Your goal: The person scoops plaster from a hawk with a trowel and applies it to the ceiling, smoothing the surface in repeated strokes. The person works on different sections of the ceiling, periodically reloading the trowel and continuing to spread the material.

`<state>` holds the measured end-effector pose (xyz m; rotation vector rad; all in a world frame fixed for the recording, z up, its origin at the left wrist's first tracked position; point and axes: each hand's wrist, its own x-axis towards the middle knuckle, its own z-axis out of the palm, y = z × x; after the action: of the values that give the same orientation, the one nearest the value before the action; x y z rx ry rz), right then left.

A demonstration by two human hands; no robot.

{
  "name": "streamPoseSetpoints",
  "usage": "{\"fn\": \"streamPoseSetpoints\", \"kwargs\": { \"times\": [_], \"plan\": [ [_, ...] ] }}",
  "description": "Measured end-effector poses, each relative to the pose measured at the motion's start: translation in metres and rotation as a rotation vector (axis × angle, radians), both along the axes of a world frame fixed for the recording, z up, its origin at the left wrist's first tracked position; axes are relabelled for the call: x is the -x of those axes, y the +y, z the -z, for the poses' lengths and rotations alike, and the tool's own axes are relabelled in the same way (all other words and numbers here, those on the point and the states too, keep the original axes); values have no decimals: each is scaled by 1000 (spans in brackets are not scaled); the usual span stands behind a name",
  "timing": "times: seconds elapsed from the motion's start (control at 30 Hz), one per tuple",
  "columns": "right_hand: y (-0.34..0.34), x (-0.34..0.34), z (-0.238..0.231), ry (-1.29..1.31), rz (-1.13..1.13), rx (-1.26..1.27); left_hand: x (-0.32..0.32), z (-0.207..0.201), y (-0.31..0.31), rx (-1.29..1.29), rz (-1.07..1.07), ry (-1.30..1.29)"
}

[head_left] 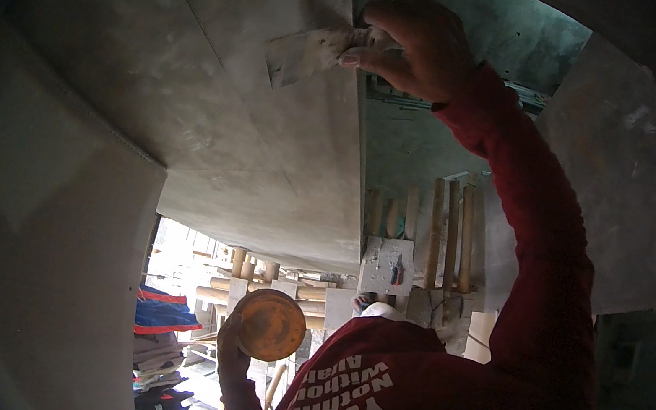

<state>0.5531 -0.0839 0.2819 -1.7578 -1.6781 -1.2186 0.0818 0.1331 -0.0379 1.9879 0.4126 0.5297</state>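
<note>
My right hand point(426, 48) is raised at the upper middle, its fingers closed round the handle of a putty knife point(303, 57). The wide, smeared blade points left and lies against or very close to the grey plastered panel point(268, 154); I cannot tell whether it touches. Low in the view, my left hand point(231, 345) grips the side of a round orange-brown tub point(271, 326). The tub's round, stained face shows, but what it holds cannot be made out. Both arms wear dark red sleeves.
Right of the panel's edge is a greenish recess point(468, 5). Several wooden poles point(449, 236) stand below it, beside a pale board point(387, 266) with a small red-and-dark tool on it. Blue and red fabric point(166, 312) lies piled at lower left. A grey wall point(42, 247) rises on the left.
</note>
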Motion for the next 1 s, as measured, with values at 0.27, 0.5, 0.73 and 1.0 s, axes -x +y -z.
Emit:
{"fn": "streamPoseSetpoints", "kwargs": {
  "times": [0.27,0.5,0.73,1.0],
  "plan": [
    [9,-7,-6,68,94,56,-27,-4,10,134,29,90],
    [6,-60,19,-155,110,62,-15,8,21,1,15,168],
    [-48,-43,25,17,206,-75,-8,7,10,71,28,151],
    [14,-21,4,95,205,5,-36,-24,6,-230,125,57]
  ]
}}
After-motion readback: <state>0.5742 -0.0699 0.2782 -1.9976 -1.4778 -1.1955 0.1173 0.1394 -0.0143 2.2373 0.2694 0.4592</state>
